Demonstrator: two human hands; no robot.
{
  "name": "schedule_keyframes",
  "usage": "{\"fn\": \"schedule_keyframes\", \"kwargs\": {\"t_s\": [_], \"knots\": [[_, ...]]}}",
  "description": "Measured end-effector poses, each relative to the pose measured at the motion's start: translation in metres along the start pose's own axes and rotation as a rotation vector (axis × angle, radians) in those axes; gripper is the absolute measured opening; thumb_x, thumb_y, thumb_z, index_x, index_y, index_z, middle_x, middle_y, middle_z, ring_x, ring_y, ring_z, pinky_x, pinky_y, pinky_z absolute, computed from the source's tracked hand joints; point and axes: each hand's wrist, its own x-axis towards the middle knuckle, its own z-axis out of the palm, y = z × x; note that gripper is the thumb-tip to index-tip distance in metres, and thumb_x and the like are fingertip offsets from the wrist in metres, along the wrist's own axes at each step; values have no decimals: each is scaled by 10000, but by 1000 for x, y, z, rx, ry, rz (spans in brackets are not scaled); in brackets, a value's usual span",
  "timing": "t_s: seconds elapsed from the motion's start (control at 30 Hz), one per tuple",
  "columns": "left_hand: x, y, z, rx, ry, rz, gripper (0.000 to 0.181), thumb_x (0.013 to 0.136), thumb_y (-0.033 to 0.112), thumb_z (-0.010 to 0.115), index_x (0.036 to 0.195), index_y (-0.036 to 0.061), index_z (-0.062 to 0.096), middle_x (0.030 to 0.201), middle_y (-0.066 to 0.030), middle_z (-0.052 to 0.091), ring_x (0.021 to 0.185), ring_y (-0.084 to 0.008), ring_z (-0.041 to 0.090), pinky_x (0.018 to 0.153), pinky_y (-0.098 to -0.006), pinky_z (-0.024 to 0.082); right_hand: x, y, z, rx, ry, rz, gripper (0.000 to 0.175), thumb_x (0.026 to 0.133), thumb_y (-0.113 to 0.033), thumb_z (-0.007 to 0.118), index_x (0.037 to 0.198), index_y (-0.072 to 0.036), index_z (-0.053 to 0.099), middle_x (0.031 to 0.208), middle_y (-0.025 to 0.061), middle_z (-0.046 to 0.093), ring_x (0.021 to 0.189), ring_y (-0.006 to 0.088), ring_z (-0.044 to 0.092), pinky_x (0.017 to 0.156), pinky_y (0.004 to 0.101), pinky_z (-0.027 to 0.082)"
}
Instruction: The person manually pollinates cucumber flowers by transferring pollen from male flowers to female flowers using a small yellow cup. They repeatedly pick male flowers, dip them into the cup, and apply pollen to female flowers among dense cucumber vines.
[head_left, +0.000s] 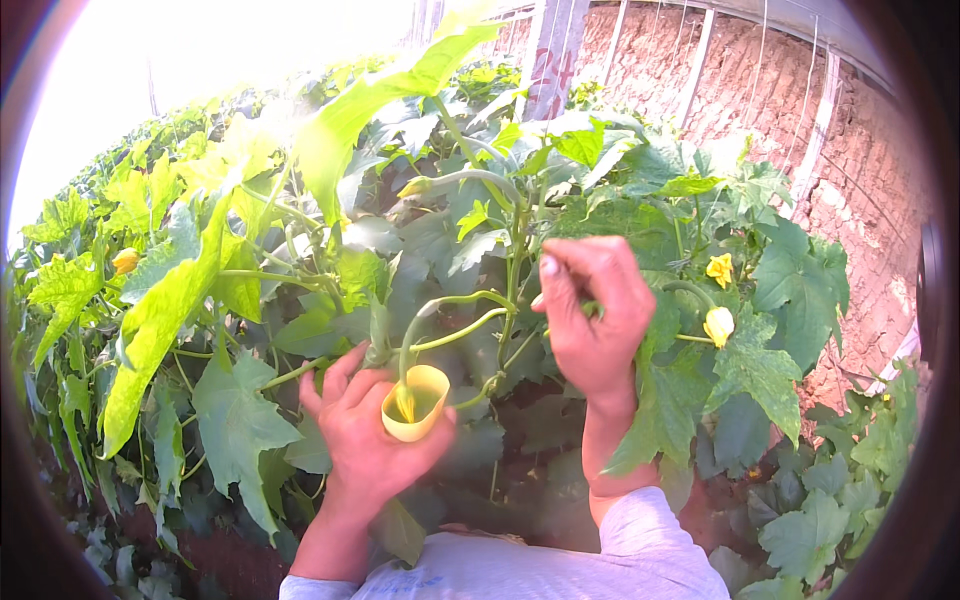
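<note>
My left hand (375, 427) is wrapped around a small yellow cup (438, 381), with its mouth tipped up toward me. A yellow flower bud (405, 405) hangs into the cup at the end of a curved green young fruit (411, 337). The cup's inside looks greenish; whether it contains liquid is hard to make out. Higher and to the right, my right hand (600, 307) is raised beside the upright main stem (514, 255). Its thumb and forefinger are pinched together, and I see nothing between them.
Large lobed leaves (236, 427) of climbing vines crowd both sides. Another young fruit with a pale yellow flower (718, 325) hangs at right. A thin curved fruit (472, 176) juts out above. Behind are a painted post (553, 60) and a rough earthen wall (862, 202).
</note>
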Motion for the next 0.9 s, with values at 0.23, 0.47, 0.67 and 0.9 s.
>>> {"fn": "schedule_keyframes", "kwargs": {"t_s": [0.23,0.47,0.67,0.9], "knots": [[-15,0,-15,-48,-5,35,365,687,336,975,959,122,859,993,-56,778,1347,-378,656,1216,-701,286,49,-29,17,-440,-142,-249,373,939,-21,857,1292,-95,760,989,107,703,663,282,703,596,404,577],[-30,4,-30,-143,-54,63,385,692,376,979,959,124,862,1048,-67,779,1392,-375,633,1270,-769,232,36,-39,-6,-589,-128,-330,241,890,42,812,1071,-83,715,950,86,723,672,295,718,589,406,570],[-41,1,-41,-89,-64,106,398,690,389,982,961,125,859,1048,-70,778,1415,-372,617,1268,-781,232,17,-44,-23,-416,-52,-139,250,805,27,785,977,-72,632,895,119,675,701,347,680,594,440,536],[-44,3,-41,-91,-98,134,394,680,384,976,946,118,859,1049,-82,785,1424,-392,609,1258,-789,238,12,-40,-23,-85,-30,232,175,888,42,723,942,-53,586,849,95,652,662,236,641,568,388,528]]}}
